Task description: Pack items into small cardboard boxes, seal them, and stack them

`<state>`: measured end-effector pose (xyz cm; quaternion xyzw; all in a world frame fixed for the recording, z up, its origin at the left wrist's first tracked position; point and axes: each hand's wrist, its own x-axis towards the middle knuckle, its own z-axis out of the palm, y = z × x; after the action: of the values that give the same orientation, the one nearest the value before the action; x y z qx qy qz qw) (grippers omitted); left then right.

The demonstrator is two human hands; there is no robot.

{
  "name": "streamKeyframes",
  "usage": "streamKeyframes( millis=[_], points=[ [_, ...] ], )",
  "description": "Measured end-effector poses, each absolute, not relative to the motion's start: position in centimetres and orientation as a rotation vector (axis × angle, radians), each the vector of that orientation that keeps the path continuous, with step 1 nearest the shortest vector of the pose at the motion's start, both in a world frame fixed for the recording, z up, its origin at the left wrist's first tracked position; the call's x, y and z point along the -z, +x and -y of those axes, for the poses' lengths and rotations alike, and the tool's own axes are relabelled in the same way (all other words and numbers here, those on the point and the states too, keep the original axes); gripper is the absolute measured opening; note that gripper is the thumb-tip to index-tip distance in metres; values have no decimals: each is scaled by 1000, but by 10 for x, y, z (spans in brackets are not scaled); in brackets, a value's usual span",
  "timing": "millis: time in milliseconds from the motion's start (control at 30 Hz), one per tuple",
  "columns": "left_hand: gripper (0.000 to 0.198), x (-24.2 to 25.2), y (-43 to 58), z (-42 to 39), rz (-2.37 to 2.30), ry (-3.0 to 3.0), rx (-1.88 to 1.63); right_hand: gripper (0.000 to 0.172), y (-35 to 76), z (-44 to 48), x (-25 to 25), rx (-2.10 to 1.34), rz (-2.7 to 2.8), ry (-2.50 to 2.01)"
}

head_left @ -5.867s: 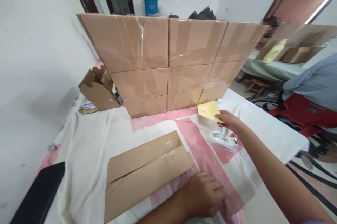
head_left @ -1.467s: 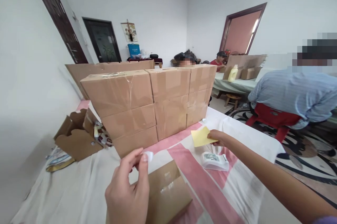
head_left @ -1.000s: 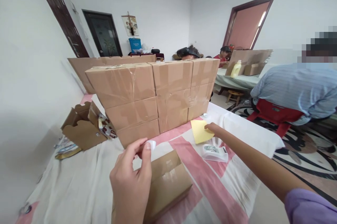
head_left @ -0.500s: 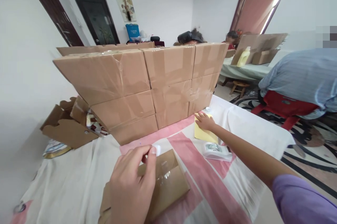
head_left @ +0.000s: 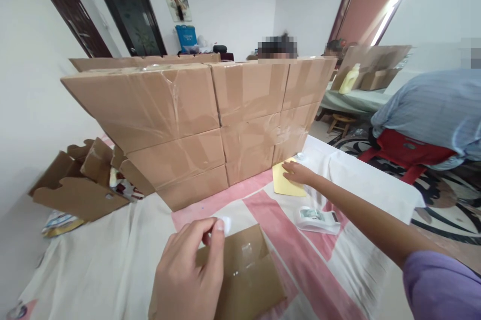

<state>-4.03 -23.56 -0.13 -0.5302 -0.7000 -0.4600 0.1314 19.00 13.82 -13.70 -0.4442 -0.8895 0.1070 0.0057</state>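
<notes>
My left hand [head_left: 191, 270] is closed in a pinch, thumb against forefinger, on a small white piece [head_left: 227, 225] too indistinct to name. Below and behind that hand lies a closed brown cardboard box [head_left: 257, 275] with clear tape on its top. My right hand [head_left: 298, 174] reaches forward, fingers spread flat on a yellow sheet [head_left: 287, 188]. The sheet lies on the tablecloth near the foot of the stacked boxes. A white tape dispenser [head_left: 318, 221] stands nearer to me, below my right forearm.
A wall of stacked cardboard boxes [head_left: 248, 119] spans the back of the table. At its left stands an open cardboard holder [head_left: 80, 197]. A clear tape roll [head_left: 300, 156] lies by the stack's right end. A seated person [head_left: 432, 109] is at the right; others sit beyond.
The camera view has shifted slightly. The yellow sheet has slid a little leftward, away from the tape dispenser, under my right hand. My left hand keeps its pinch on the white piece.
</notes>
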Motion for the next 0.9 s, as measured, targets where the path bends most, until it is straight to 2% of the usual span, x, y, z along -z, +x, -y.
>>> streamKeyframes(
  millis=[133, 267, 400, 633, 900],
  points=[
    [12, 3, -43, 234, 2047, -1565, 1324, 44, 195, -137, 137, -337, 2784, -1464],
    [14, 5, -41, 233, 2025, -1548, 1305, 51, 196, -138, 138, -356, 2834, -1407],
    [18, 4, -39, 233, 2073, -1514, 1332, 49, 199, -138, 140, -293, 2796, -1458],
    [15, 7, -38, 236, 2114, -1535, 1399, 56, 197, -139, 150, -207, 2734, -1603],
    [18, 0, -42, 237, 2141, -1513, 1440, 54, 187, -146, 133, -297, 2740, -1655]
  ],
)
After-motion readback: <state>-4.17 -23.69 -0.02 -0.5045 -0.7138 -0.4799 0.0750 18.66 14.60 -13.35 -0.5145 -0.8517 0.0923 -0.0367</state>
